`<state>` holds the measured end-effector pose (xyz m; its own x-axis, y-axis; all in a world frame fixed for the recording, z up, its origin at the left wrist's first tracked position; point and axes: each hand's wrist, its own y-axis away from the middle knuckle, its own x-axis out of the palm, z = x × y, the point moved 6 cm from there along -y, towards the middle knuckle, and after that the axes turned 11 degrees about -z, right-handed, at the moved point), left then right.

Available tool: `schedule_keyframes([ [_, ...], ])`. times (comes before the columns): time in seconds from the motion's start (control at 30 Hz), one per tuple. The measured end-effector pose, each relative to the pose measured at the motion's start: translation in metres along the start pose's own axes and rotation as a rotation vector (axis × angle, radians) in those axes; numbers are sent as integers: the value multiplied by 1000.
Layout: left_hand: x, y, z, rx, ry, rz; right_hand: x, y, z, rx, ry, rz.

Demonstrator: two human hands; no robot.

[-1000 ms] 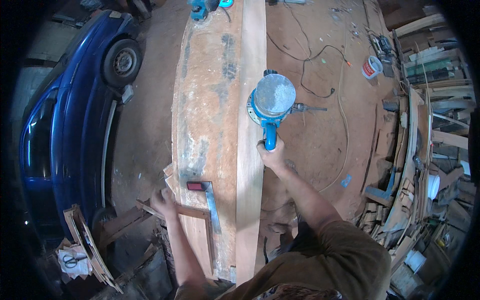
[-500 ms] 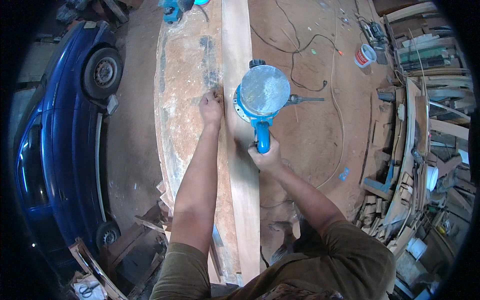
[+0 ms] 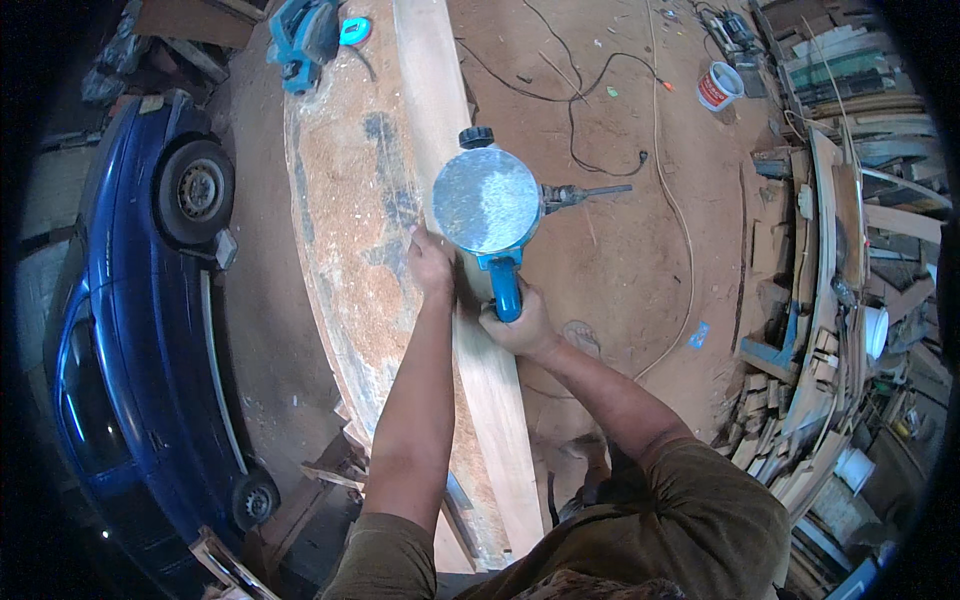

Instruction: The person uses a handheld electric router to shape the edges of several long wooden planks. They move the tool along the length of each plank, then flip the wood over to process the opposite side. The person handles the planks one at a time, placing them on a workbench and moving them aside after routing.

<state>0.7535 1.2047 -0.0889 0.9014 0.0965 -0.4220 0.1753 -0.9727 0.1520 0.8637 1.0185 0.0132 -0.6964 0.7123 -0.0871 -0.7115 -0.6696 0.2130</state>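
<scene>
A blue router [image 3: 485,205] with a round silver top and black knob sits over a long pale board [image 3: 495,435], which lies along the worn, dust-covered bench [image 3: 340,300]. My right hand [image 3: 520,318] grips the router's blue rear handle. Left of the router base, my left hand [image 3: 433,262] is curled low against the board; what its fingers hold is hidden. A metal square [image 3: 457,492] is partly covered by my left arm. At the bench's far end lie a blue power planer [image 3: 300,45] and a turquoise tape measure [image 3: 354,31].
A blue car [image 3: 140,350] stands along the left. Dark cables [image 3: 570,100] and a white bucket [image 3: 719,86] lie on the dirt floor to the right. Stacked wood offcuts [image 3: 800,380] line the right side; broken planks [image 3: 230,565] are at the lower left.
My left hand has moved forward from the metal square to beside the router. The router and my right hand appear further left in view, along with a shift of the whole scene.
</scene>
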Motion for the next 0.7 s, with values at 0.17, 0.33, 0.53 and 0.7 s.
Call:
schedule_keyframes([
  [0.17,1,-8,19,-116,-53,96,4,-24,12,-82,24,-13],
  [0.33,5,6,-7,-85,-125,82,1,-41,20,-37,24,13],
  [0.53,3,12,-35,-120,-324,67,11,-63,16,-37,19,-21],
  [0.7,3,6,-28,-98,-366,40,14,-82,25,-106,-39,-47],
])
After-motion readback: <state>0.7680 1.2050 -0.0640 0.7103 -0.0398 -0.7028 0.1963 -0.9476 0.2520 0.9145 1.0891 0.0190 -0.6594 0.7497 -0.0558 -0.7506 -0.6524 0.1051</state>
